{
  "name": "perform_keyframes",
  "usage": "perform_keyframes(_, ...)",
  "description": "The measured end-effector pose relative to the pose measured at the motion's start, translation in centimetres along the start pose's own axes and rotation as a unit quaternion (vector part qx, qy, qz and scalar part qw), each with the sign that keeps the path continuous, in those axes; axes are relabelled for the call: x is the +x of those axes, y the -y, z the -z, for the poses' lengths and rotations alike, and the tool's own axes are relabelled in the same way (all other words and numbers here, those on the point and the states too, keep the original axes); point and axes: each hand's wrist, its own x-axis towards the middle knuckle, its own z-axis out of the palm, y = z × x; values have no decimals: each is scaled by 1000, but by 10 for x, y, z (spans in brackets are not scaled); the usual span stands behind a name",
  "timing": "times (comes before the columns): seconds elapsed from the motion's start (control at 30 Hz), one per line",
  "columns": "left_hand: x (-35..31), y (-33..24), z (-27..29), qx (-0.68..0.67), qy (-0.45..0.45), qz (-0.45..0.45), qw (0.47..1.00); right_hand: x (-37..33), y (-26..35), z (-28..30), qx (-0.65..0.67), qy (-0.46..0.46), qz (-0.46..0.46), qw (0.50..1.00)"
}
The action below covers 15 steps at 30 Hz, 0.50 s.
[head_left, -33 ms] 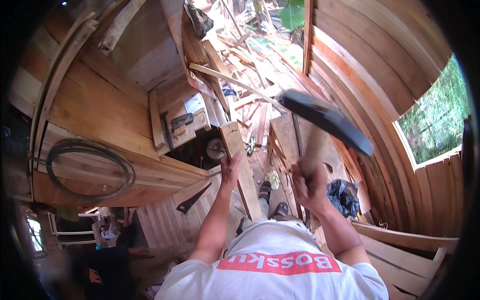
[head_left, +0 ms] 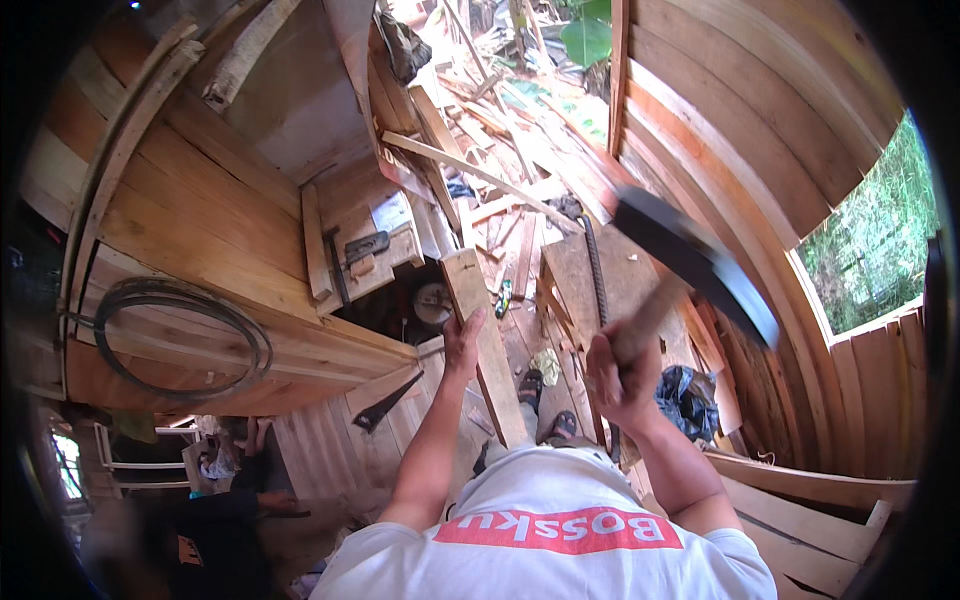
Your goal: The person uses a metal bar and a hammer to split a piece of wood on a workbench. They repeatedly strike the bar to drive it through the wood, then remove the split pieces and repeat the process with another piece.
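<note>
Open room spans frame-left wooden counter [head_left: 335, 345] to frame-right plank wall [head_left: 740, 130]; my left hand [head_left: 462, 345] curls round a board [head_left: 490, 350], my right hand [head_left: 622, 375] clenches a hammer [head_left: 693, 260].

Daylight overexposes the scrap wood [head_left: 490, 135], the lower left is dim, and wall boards [head_left: 720, 125] bow.

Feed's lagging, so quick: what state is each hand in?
Left hand: closed on a wooden board's edge.
Right hand: closed, gripping a hammer by its handle.

The hammer [head_left: 695, 262] is showing dark grey and tan, the plank [head_left: 492, 365] pale yellow-brown. The white shirt [head_left: 550, 475] is displaying a red rectangle with white lettering.
</note>
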Motion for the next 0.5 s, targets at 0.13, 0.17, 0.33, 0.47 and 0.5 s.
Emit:
perform_keyframes(0.13, -3, -19, -25, -1, 36, -20, 999, 1, -29, -3, -260, 102, -24, 960)
perform_keyframes(0.17, -4, -21, -23, -37, 14, 8, 999, 4, -37, -3, -319, 173, 3, 932)
perform_keyframes(0.33, -3, -15, -4, 25, -4, 6, 1000, -9, -27, 2, -206, 72, 80, 973)
perform_keyframes(0.47, -4, -11, -20, -9, 3, 12, 1000, -11, -28, -4, -75, 29, -4, 997)
perform_keyframes(0.5, -12, -24, -28, 4, 26, 39, 999, -6, -29, -1, -171, 98, -47, 979)
